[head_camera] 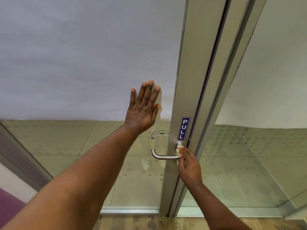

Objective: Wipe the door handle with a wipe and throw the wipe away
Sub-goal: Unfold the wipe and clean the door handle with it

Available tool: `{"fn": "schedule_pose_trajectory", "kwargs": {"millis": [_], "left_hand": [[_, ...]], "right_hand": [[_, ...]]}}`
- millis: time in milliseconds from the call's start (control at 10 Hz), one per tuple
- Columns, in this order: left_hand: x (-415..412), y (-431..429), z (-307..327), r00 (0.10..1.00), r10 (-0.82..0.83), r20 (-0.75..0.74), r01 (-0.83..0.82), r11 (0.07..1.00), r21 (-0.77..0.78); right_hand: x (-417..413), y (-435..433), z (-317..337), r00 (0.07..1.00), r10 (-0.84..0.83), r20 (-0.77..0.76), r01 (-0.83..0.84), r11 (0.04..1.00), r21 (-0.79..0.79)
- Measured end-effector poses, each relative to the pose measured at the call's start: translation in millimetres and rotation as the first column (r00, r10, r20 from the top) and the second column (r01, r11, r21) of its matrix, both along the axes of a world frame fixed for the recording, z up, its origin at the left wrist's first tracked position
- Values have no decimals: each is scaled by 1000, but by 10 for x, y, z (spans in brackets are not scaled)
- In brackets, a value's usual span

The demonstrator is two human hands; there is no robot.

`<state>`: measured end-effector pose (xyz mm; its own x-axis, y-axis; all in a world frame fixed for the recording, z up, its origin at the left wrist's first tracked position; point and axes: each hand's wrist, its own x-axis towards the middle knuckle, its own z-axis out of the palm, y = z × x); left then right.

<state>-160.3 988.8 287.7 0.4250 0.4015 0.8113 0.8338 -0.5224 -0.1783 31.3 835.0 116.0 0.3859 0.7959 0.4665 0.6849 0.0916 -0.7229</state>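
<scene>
A brushed steel lever door handle [163,156] juts out to the left from the grey metal door frame [186,90], below a blue PULL sticker [183,128]. My right hand [188,165] is shut on a small white wipe [179,149] and presses it against the handle's base next to the round rosette. My left hand [144,107] lies flat with fingers spread on the frosted glass of the door, above and left of the handle.
The glass door [83,55] is frosted on top and clear below, showing a tiled floor behind. A second handle [158,133] shows through the glass on the far side. A fixed glass panel [265,113] stands to the right. Wood-pattern floor lies at the bottom.
</scene>
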Motion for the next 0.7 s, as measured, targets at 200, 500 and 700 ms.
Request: {"fn": "schedule_pose_trajectory", "kwargs": {"millis": [200,500,700], "left_hand": [[-2,-28,11,1000,-3,2,3,1000,-11],[1,-16,4,1000,7,-4,-7,1000,-21],[-7,-34,17,1000,-6,4,6,1000,-30]], "right_hand": [[-184,113,-71,790,-215,-575,189,976,-105],[-205,350,42,-22,-119,-993,82,989,-120],[-209,332,167,-304,-67,-950,47,995,-85]]}}
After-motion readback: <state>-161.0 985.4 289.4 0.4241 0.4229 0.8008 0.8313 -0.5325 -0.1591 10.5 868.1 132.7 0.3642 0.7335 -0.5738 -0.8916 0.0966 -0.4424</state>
